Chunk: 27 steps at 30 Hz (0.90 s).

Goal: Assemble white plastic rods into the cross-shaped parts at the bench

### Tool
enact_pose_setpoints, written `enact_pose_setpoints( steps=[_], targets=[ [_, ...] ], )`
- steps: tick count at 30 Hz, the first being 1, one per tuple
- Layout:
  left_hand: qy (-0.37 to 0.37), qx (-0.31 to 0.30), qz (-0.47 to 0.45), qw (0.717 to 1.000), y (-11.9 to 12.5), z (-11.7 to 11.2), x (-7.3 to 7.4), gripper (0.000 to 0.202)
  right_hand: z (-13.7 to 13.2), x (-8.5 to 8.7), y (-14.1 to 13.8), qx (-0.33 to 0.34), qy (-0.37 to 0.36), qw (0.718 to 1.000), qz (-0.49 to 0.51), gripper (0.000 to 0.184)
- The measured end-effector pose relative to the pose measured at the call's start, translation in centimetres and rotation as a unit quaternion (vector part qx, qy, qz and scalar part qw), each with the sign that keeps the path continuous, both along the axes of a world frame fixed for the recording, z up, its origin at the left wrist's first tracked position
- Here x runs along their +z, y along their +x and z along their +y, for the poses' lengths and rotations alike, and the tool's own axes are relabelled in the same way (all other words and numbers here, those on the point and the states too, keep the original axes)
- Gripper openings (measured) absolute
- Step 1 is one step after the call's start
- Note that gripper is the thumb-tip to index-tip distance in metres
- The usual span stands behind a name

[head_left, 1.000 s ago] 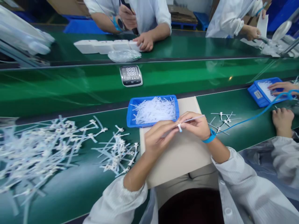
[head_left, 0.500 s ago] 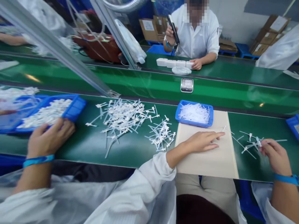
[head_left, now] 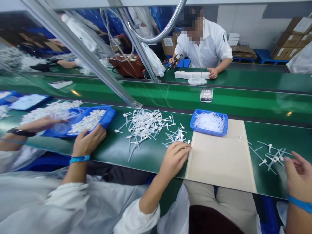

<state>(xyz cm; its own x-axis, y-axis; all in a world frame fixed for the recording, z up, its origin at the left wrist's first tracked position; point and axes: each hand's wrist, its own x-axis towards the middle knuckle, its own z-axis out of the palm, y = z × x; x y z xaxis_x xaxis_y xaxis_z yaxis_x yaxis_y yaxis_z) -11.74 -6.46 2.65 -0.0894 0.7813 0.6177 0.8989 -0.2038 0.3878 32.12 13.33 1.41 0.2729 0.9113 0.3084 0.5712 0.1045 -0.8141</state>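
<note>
White plastic T-pieces (head_left: 146, 125), long stems crisscrossing

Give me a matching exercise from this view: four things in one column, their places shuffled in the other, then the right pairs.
Things:
1. left hand
2. right hand
3. blue tray of clear plastic strips
4. digital display unit

Places:
A. on the farther green belt
B. at the far edge of the beige board
C. at the board's left edge, by a small heap of white parts
D. at the right of the view, past the loose white parts

Pairs: 1-C, 2-D, 3-B, 4-A
</note>
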Motion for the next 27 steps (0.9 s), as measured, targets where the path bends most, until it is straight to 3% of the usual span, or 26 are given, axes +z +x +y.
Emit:
enact_pose_setpoints(
  steps=[2, 4, 7, 9, 12, 15, 19, 27],
  targets=[
    [0.013, 0.081, -0.022, 0.996, -1.4, -1.3, -0.9, 0.022, -1.1, 1.4, -3.8, 0.071, -0.013, 0.997, 0.003, 0.051],
    [0.011, 0.156, -0.050, 0.986, -2.1, -2.1, -1.9, 0.022, -2.2, 2.5, -9.0, 0.250, -0.039, 0.967, 0.000, 0.039],
    [-0.017, 0.203, -0.089, 0.975, -2.1, -2.5, -3.6, 0.032, -3.2, 2.8, -17.7, 0.540, -0.023, 0.841, -0.033, 0.028],
    [-0.031, 0.206, -0.109, 0.972, -2.1, -2.4, -4.5, 0.026, -3.3, 1.9, -23.0, 0.643, 0.008, 0.763, -0.057, 0.035],
    [-0.031, 0.211, -0.129, 0.968, -2.0, -2.3, -5.0, 0.019, -2.7, -0.5, -28.8, 0.686, 0.071, 0.718, -0.095, 0.045],
    [-0.032, 0.214, -0.139, 0.966, -2.0, -2.3, -4.9, 0.019, -2.0, -2.7, -31.7, 0.684, 0.098, 0.713, -0.118, 0.040],
    [-0.038, 0.228, -0.139, 0.963, -1.8, -2.4, -4.8, 0.021, -1.9, -3.8, -32.2, 0.671, 0.105, 0.726, -0.105, 0.031],
    [-0.025, 0.239, -0.201, 0.950, -2.0, -2.9, -4.4, 0.034, -2.7, -3.6, -32.0, 0.674, 0.121, 0.721, -0.100, 0.024]
  ],
)
